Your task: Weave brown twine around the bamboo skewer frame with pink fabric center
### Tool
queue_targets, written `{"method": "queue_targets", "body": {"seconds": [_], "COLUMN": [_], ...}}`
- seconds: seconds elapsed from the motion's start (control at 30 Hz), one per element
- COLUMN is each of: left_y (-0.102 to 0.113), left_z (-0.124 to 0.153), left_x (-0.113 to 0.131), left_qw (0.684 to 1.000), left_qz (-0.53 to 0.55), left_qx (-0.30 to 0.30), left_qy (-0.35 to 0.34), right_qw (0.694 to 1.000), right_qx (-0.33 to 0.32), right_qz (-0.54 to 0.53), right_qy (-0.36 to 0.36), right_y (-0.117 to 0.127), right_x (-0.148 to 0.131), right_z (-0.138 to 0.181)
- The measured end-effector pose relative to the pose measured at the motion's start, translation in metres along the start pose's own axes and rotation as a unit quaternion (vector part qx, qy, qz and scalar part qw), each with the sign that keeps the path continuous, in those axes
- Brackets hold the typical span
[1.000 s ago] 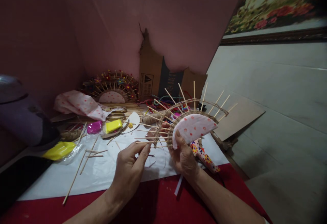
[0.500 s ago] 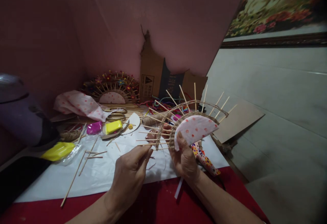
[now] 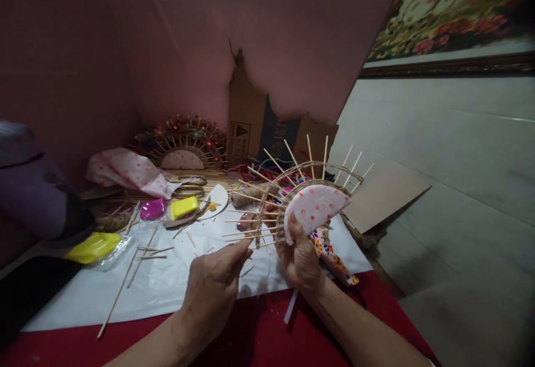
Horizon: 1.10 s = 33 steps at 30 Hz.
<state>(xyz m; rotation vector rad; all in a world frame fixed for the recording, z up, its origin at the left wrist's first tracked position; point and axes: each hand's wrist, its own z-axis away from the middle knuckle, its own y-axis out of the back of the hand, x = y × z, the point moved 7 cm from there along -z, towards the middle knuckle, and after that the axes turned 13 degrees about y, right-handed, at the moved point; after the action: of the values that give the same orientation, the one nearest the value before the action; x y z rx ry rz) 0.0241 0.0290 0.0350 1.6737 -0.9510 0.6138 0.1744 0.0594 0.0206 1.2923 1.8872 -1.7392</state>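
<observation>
My right hand (image 3: 304,261) grips a half-round woven piece (image 3: 320,208), its thumb pressed on the white cloth face with red dots. Thin wooden sticks fan out from the curved edge, with jute twine (image 3: 267,193) woven close around the cloth and in a looser outer arc. At the lower left end of the fan, my left hand (image 3: 219,280) is closed in a pinch on the lowest stick. Whether twine is also between those fingertips cannot be made out. A roll of jute twine (image 3: 246,197) lies behind the piece.
Loose sticks (image 3: 137,261), yellow packets (image 3: 184,207), a purple packet (image 3: 152,209) and scissors (image 3: 190,187) lie to the left. Behind stand a finished flowered fan (image 3: 184,141) and torn cardboard (image 3: 246,116). A flower-patterned glue gun (image 3: 334,258) lies at right.
The woven piece has tilted and shifted slightly left in my right hand, its upper sticks swinging left. My left hand keeps its pinch at the lower end.
</observation>
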Motion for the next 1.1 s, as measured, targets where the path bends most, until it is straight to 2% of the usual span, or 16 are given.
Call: {"method": "queue_targets", "body": {"seconds": [0.3, 0.53, 0.7, 1.1], "left_y": [0.001, -0.006, -0.007, -0.014], "left_z": [-0.004, 0.001, 0.004, 0.000], "left_x": [0.002, 0.004, 0.004, -0.004], "left_qw": [0.998, 0.996, 0.993, 0.996], "left_qz": [0.068, -0.052, -0.056, -0.062], "left_qx": [-0.008, -0.009, 0.000, -0.036], "left_qy": [0.002, -0.068, -0.100, -0.052], "right_qw": [1.000, 0.999, 0.999, 0.999], "right_qx": [0.021, 0.026, 0.020, 0.020], "right_qz": [-0.005, -0.029, -0.033, -0.048], "right_qy": [0.016, 0.003, 0.011, 0.010], "right_y": [0.009, 0.008, 0.003, 0.005], "right_x": [0.002, 0.002, -0.002, -0.001], "right_z": [-0.003, -0.004, -0.004, -0.005]}}
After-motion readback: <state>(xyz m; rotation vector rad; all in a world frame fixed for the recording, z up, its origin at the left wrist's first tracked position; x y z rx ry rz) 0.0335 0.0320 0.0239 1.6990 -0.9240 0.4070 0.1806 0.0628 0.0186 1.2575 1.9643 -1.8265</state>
